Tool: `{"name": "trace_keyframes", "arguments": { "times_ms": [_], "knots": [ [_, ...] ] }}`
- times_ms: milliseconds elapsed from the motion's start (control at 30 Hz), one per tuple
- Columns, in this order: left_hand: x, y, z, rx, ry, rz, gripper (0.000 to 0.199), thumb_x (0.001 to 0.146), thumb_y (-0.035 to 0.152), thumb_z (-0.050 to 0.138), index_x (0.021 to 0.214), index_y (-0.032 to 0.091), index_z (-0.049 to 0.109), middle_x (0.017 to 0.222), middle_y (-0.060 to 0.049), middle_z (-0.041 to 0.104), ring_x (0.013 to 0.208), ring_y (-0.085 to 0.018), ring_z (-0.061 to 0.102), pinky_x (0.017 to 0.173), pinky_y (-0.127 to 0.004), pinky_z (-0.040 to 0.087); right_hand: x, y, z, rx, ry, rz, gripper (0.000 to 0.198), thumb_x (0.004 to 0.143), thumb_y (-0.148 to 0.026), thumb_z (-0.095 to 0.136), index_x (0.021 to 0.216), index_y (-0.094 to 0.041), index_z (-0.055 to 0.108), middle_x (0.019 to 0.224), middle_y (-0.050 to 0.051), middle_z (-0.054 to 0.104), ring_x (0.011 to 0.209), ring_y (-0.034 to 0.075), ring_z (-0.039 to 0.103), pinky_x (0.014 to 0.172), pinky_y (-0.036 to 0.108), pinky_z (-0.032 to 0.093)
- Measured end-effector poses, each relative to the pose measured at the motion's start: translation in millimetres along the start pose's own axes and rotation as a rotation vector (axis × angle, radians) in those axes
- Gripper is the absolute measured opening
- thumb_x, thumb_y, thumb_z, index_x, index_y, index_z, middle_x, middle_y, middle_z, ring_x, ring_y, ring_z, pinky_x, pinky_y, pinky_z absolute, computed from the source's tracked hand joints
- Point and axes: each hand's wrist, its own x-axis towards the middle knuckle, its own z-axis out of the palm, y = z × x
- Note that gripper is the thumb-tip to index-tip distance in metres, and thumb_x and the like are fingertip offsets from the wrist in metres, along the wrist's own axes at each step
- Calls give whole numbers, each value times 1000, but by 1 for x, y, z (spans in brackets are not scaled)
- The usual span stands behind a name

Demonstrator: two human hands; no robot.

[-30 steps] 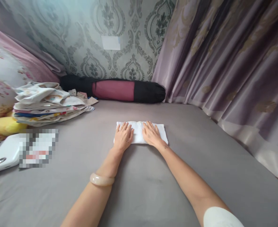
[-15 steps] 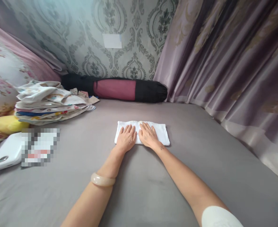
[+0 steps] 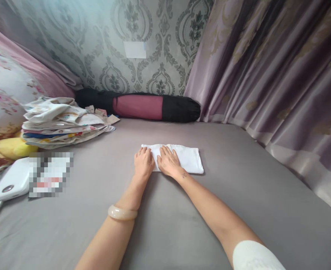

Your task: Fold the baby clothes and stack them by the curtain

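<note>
A white cloth, folded into a flat oblong, lies on the grey bed sheet in front of me. My left hand is at its left end, fingers bent over that edge and thumb against the top; the fingertips are partly hidden. Just beside it, my right hand rests palm down on the left half of the cloth, fingers stretched out. The right part of the cloth lies uncovered. A pale bangle circles my left forearm.
To the left stand a stack of folded clothes, a yellow plush item, a white device with a cable, and a blurred-out flat object. A long black and maroon bag lies along the wall; curtains hang at right.
Both hands have slid left over the cloth. My left hand has gone from lying flat to bent fingers at the left edge, and more of the cloth's right side shows.
</note>
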Motion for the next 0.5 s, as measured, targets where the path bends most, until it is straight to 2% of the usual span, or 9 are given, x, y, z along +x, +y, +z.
{"name": "trace_keyframes", "arguments": {
  "times_ms": [100,300,500],
  "knots": [
    [2,-3,1,-51,-21,-40,32,87,15,41,108,20,64,121,-11,65,116,-25,57,97,-39,44,0,1,5,-4,14,1,56,98,-32,27,146,-7,37,154,13,34,144,24,24,118,44,13],
    [10,-9,5,-211,18,-132,34,86,15,39,108,17,66,109,-11,70,107,-23,62,94,-36,46,0,-1,0,-17,-13,10,55,98,-31,28,146,-6,37,154,14,34,144,25,25,117,45,14],
    [17,-17,-1,-499,168,-349,33,85,24,40,100,18,69,97,-9,73,93,-22,67,88,-35,50,4,-16,-2,-29,-11,4,54,97,-29,28,144,-4,39,153,16,35,144,26,24,118,46,10]
  ]
}}
